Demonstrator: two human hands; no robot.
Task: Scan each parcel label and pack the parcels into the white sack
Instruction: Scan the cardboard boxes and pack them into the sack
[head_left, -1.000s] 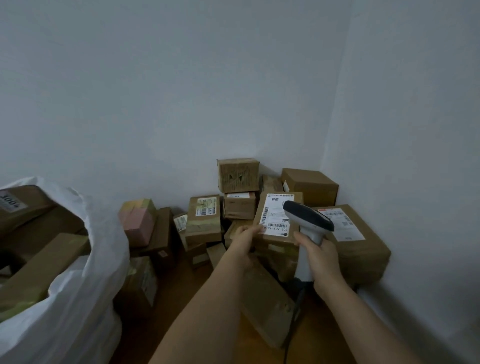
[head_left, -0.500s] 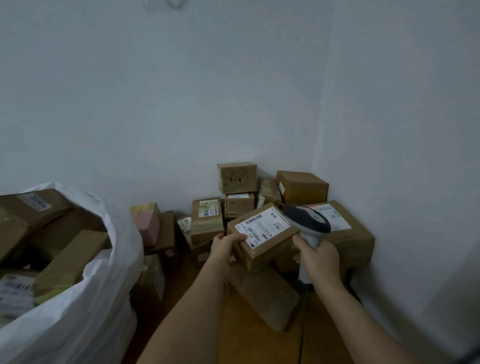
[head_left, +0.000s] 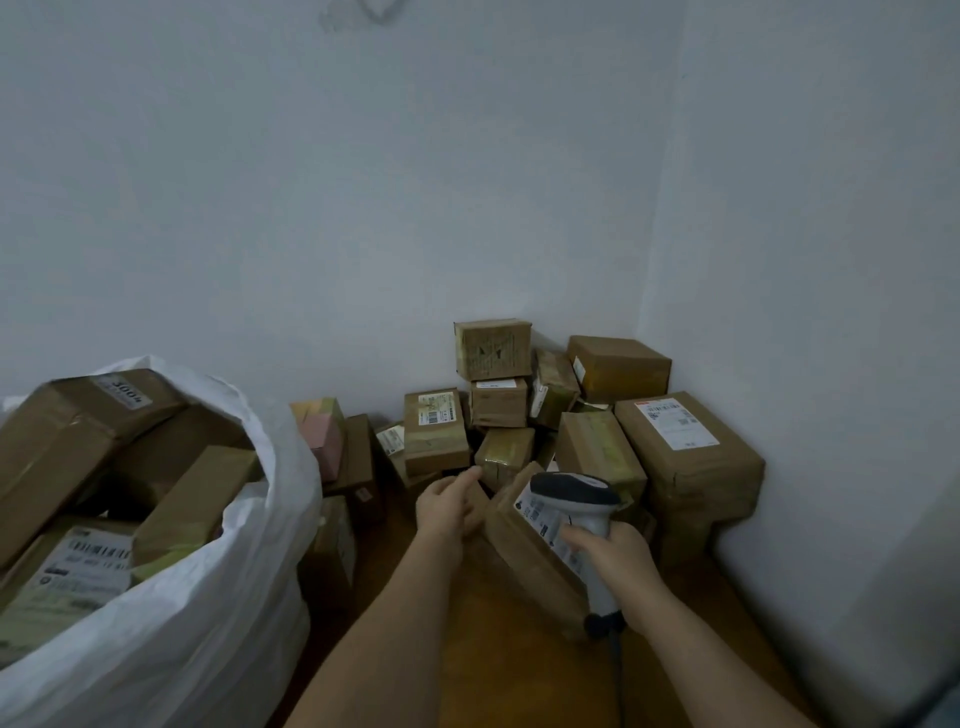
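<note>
My left hand (head_left: 451, 505) grips the parcel's (head_left: 524, 551) upper edge, tilting its label (head_left: 545, 525) up toward the scanner (head_left: 582, 512), so the code faces the lens. My right hand (head_left: 615, 564) is wrapped tight on the scanner handle. The white sack (head_left: 208, 597) waits to my left, nearly full.

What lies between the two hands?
In the head view, a tilted brown parcel with a white label sits between the left hand and the right hand, which grips the scanner in front of it.
</note>
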